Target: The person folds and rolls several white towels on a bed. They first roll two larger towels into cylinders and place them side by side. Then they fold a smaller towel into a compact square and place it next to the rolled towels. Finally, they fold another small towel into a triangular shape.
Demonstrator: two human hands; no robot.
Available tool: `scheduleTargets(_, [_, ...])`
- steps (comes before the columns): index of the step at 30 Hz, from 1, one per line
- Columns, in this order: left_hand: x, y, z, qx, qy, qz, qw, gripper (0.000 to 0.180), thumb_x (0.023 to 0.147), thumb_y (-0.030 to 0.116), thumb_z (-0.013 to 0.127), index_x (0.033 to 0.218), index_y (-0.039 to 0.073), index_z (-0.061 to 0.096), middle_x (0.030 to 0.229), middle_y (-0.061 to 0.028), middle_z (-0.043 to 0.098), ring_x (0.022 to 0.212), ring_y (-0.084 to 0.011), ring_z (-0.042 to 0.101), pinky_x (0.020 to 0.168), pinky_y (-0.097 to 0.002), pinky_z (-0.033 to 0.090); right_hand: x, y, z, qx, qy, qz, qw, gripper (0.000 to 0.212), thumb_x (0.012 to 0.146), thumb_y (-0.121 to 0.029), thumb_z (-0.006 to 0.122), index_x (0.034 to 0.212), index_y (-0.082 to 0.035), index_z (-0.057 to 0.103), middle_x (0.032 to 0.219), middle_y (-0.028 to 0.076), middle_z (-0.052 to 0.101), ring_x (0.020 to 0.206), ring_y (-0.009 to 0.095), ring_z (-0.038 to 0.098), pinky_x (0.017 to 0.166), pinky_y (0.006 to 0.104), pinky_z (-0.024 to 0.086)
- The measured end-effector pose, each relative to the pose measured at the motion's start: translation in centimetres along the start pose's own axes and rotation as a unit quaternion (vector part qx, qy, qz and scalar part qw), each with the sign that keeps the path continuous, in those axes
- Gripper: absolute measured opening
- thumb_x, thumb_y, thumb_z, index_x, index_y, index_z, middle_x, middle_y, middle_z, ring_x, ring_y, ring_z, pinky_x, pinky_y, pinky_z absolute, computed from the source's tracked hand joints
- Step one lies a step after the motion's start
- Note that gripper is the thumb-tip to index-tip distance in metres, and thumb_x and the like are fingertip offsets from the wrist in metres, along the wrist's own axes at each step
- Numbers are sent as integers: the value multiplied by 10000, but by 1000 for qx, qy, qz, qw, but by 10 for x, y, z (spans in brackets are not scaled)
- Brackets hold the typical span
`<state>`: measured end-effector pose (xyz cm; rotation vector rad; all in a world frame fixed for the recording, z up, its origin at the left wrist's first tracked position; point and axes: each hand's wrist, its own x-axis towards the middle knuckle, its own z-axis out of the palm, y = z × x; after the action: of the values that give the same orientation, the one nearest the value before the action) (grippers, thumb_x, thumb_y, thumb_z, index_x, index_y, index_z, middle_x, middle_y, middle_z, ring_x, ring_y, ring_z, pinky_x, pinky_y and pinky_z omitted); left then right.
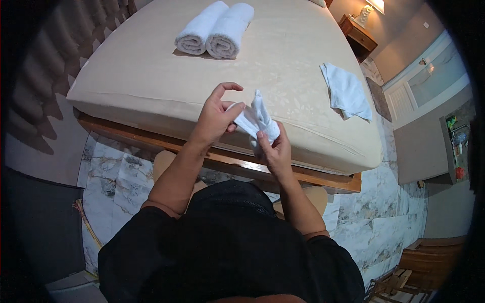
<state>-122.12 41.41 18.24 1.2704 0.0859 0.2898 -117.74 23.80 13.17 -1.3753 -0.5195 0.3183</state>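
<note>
In front of me, over the near edge of the bed, I hold a small white towel (251, 120) that is folded and twisted, with one narrow tip pointing up. My left hand (213, 117) pinches its left side between the thumb and lower fingers, while the index finger curves free above. Wrapped round the lower right part of the bunched cloth is my right hand (276, 151), its thumb pressed on the front. The fingers behind the towel are partly hidden.
Two rolled white towels (222, 31) lie side by side farther back on the cream-covered bed (151, 76). A loose white cloth (346, 93) lies at its right side. The wooden bed frame (323, 181) juts out in front. A nightstand (359, 38) with a lamp stands far right.
</note>
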Motion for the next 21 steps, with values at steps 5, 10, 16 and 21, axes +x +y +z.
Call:
scheduleTargets(5, [10, -17, -8, -73, -43, -31, 996, 351, 940, 138, 567, 1247, 67, 414, 740, -8, 579, 544, -30, 471, 437, -176, 337, -5, 4, 4, 85, 23, 37, 995, 357, 928, -162, 615, 1193, -22, 421, 926, 73, 587, 750, 114, 593, 615, 250, 507])
scheduleTargets(10, [-11, -55, 18, -147, 15, -40, 988, 343, 952, 241, 580, 1205, 40, 468, 798, -4, 552, 649, -50, 491, 560, -209, 400, 0, 14, 12, 91, 42, -64, 993, 470, 908, -113, 636, 1258, -12, 339, 1010, 89, 582, 853, 153, 613, 732, 274, 528])
scheduleTargets(16, [-13, -67, 17, -27, 25, -78, 996, 225, 921, 204, 616, 1025, 6, 634, 867, -6, 611, 737, -62, 547, 640, -226, 451, -1, 30, 16, 62, -5, -78, 995, 627, 881, 4, 627, 1388, -39, 261, 1222, 116, 495, 1078, 162, 533, 873, 289, 479])
scheduleTargets(21, [-7, -78, 9, -30, 37, -37, 998, 191, 932, 133, 567, 1013, -24, 638, 893, -45, 651, 768, -83, 585, 672, -248, 484, -2, 26, 14, 6, -21, -73, 997, 691, 876, 1, 629, 1429, -37, 216, 1293, 143, 454, 1081, 187, 558, 880, 309, 504])
